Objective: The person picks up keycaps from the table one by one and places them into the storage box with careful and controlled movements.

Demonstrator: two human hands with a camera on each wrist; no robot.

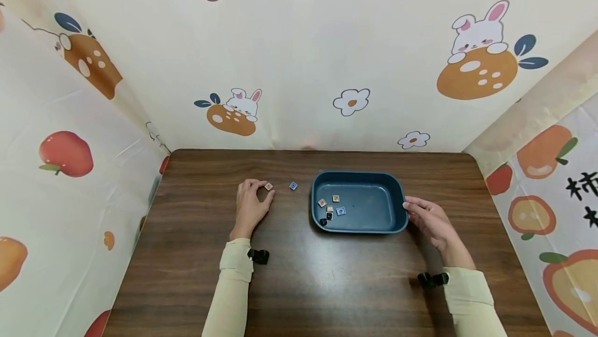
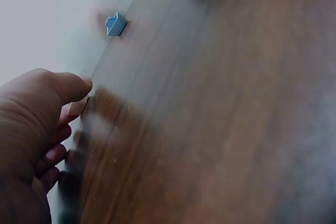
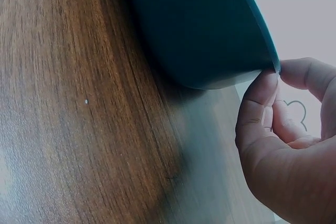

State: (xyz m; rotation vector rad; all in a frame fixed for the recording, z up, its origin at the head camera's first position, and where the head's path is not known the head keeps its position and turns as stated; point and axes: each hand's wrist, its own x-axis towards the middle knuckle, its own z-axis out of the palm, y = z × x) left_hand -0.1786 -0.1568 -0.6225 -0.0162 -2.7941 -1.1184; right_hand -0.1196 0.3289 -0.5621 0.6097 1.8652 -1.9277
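In the head view my left hand [image 1: 250, 204] has its thumb and index finger around a small beige square tile [image 1: 268, 186] on the table. The left wrist view shows the same tile's side [image 2: 78, 107] between them, partly hidden by the hand. To its right lies a small blue tile [image 1: 293, 186]. My right hand [image 1: 432, 223] pinches the right rim of a dark blue rectangular tray [image 1: 359, 232]; the thumb and index finger meet at the rim in the right wrist view. Several small beige, blue and black tiles lie at the tray's left side, including a blue tile [image 1: 341, 211].
All of this rests on a brown wood-grain table [image 1: 299, 285]. A printed cloth wall [image 1: 299, 67] rises behind its far edge, with more printed cloth on both sides. Each wrist carries a black strap and camera.
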